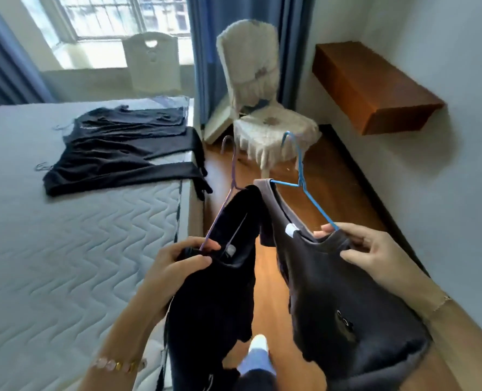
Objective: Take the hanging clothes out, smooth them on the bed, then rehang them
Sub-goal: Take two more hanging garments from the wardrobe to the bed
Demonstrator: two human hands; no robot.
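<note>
Head view: my left hand pinches a black top on its purple hanger, my right hand a grey top on a blue hanger, both over the floor beside the bed. Fingers are closed at each collar. The cloth looks soft and light, so I judge the shoulders the best hold.

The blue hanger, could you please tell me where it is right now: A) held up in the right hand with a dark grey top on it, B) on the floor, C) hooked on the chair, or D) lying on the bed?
A: the right hand grips the blue hanger at the shoulder of the dark grey top hung on it.
</note>
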